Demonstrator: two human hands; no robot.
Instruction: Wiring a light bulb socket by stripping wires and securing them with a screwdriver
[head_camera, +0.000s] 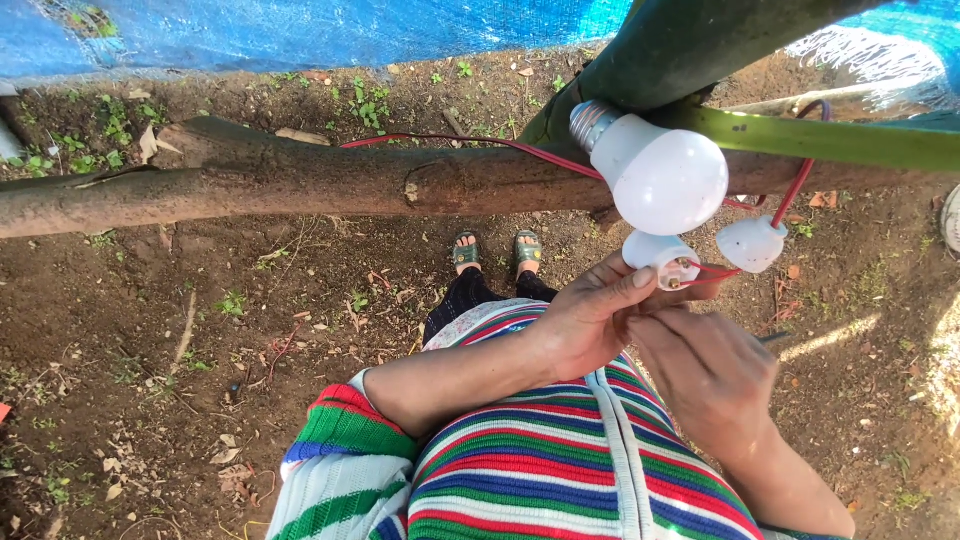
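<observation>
My left hand (590, 318) grips a white lamp holder base (658, 258) with red wire running into it. My right hand (705, 365) meets it from the right, fingers pinched at the red wire (715, 272) by the holder. A second white holder part (752, 243) hangs on the same red wire just to the right. A white bulb (660, 175) with a metal screw cap sits above, wedged at a dark green stem (690, 45).
A thick wooden log (250, 185) lies across the dirt ground, with the red wire (440, 138) trailing over it. Blue tarpaulin (300, 30) hangs along the top. A green leaf stalk (830, 140) crosses at the right. My sandalled feet (495, 250) stand below.
</observation>
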